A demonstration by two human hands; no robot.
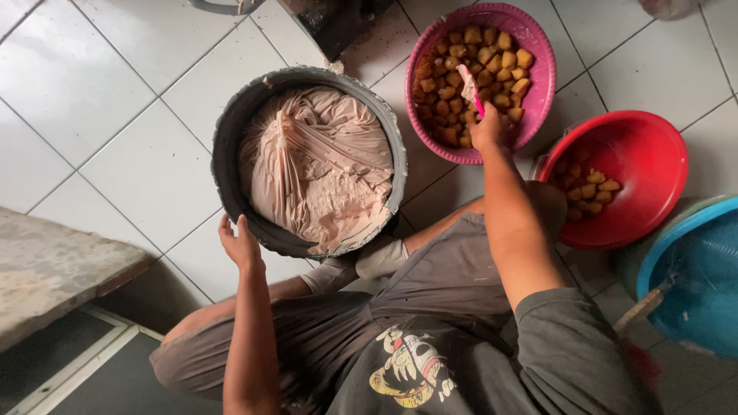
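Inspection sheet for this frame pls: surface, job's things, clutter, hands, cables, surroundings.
Surface: white tiled floor, some dirt near the top edge.
Job's things: dark grey round tub holding a pale paste in a plastic bag; pink plastic basket full of browned cubes; red plastic bowl with a few cubes.
Clutter: blue plastic basin with a wooden handle.
Hands: left hand on the tub's rim; right hand over the pink basket, holding a pink-handled utensil.
Cables: nothing seen.
Surroundings: stone slab at left.
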